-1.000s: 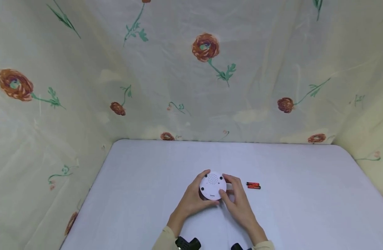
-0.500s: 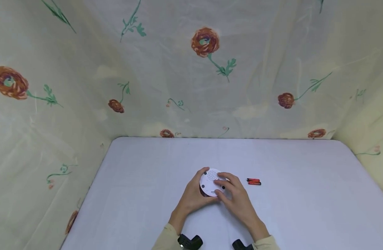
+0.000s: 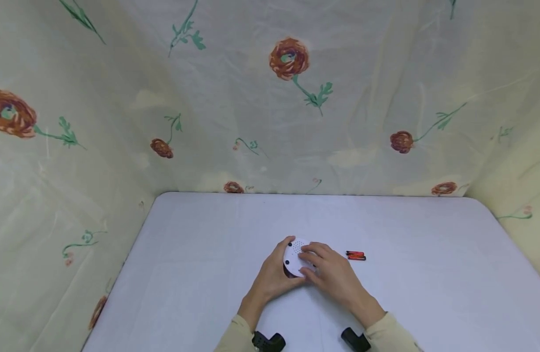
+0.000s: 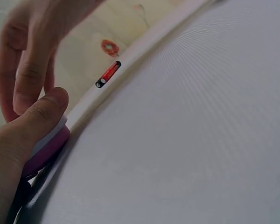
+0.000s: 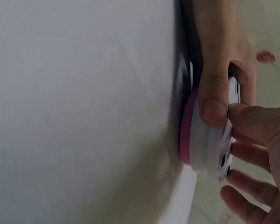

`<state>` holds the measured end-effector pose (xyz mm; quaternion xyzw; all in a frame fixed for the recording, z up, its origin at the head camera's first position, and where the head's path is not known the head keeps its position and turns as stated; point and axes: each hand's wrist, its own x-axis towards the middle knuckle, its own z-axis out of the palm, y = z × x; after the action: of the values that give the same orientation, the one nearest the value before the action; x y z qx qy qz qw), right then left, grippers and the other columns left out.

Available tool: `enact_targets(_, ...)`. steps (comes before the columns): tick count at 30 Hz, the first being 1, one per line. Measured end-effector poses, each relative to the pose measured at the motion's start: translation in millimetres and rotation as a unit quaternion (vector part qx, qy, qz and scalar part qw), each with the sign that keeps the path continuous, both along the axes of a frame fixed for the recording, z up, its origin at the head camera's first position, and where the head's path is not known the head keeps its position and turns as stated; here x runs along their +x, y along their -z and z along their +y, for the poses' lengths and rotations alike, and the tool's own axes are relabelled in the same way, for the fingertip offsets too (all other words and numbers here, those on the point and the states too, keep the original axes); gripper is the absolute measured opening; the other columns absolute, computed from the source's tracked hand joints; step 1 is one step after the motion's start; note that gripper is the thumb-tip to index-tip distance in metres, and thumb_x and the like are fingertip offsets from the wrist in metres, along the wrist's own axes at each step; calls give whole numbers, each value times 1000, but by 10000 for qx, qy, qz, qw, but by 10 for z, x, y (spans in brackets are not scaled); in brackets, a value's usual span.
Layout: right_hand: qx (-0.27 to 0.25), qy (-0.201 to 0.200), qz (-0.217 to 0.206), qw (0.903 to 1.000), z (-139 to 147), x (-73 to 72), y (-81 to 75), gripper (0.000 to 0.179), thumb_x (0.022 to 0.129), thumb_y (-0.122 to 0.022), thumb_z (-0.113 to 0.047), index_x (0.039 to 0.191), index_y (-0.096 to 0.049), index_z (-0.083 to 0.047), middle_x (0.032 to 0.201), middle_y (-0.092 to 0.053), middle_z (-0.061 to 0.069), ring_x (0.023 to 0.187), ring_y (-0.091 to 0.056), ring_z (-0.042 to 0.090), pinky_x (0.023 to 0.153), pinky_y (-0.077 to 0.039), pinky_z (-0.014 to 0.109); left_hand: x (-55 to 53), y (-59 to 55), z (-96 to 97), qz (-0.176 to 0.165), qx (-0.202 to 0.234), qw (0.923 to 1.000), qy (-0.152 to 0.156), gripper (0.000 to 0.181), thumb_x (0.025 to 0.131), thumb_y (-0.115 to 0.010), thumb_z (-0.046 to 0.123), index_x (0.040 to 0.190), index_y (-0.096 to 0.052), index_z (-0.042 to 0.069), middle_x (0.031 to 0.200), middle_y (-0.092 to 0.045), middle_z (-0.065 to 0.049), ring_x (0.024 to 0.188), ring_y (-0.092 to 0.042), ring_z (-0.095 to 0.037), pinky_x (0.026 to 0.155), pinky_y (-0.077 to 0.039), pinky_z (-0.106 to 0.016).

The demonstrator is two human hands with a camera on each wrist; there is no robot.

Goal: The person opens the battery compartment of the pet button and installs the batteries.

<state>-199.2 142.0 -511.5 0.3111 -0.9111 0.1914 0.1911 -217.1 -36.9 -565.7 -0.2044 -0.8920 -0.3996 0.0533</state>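
A round white device (image 3: 294, 265) with a patch of small speaker holes and dark round feet on its face is tilted up over the table. Its rim is pink-purple at the back, as the device (image 5: 200, 144) shows in the right wrist view. My left hand (image 3: 271, 277) grips it around the left edge, thumb along the near side. Bent fingers of my right hand (image 3: 338, 277) rest on the right part of the face, thumb tip close to the left thumb. The right hand covers that part of the face.
Two red and black batteries (image 3: 355, 255) lie side by side on the white table (image 3: 208, 230), right of the hands. A flower-patterned curtain (image 3: 340, 161) stands around the back and sides. Black wrist cameras (image 3: 268, 341) sit below both hands.
My right hand has shifted from the device's right edge onto its face, its fingers now bent over it. The left hand keeps its hold. The whole view has moved slightly.
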Motion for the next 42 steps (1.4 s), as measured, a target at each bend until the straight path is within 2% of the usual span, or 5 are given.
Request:
enact_targets(8, 1133, -298, 170, 9930, -45, -29, -179, 26, 78, -76, -22, 100, -69, -10, 106, -65, 7, 100, -63, 21, 66, -56, 33, -9, 30, 24, -51, 69, 10000, -40, 98, 70, -80, 48, 147, -26, 20, 144, -44, -1, 127, -48, -13, 102, -44, -34)
enact_targets(14, 1945, -574, 780, 9761, -131, -36, -259, 20, 77, -75, -18, 89, -67, -5, 92, -67, 9, 75, -65, 19, 54, -53, 29, -11, 26, 27, -160, 83, 9998, -70, 96, 71, -81, 40, 147, -25, 22, 141, -46, -2, 127, -48, -14, 103, -43, -35)
enact_targets(18, 2276, -625, 1010, 9665, -164, -36, -257, 18, 73, -76, -13, 86, -67, -3, 89, -68, 9, 70, -65, 18, 51, -52, 28, 6, 9, 36, -160, 133, 9998, -40, 95, 71, -81, 37, 147, -25, 21, 140, -47, -4, 126, -49, -17, 103, -44, -36)
enact_targets(30, 2670, -595, 1306, 9529, -201, -19, -220, 28, 75, -75, -15, 96, -69, 4, 98, -70, 16, 79, -69, 21, 51, -52, 29, 4, 9, 51, -278, 128, 9995, -27, 96, 73, -79, 35, 148, -21, 19, 139, -46, -6, 124, -52, -18, 101, -45, -37)
enact_targets(42, 2551, -654, 1313, 9557, -184, -38, -216, 28, 76, -72, -14, 98, -69, 2, 99, -71, 14, 83, -70, 21, 51, -53, 30, 11, 1, 57, -265, 32, 9996, -123, 96, 74, -79, 36, 149, -21, 20, 139, -46, -6, 123, -52, -18, 99, -46, -37)
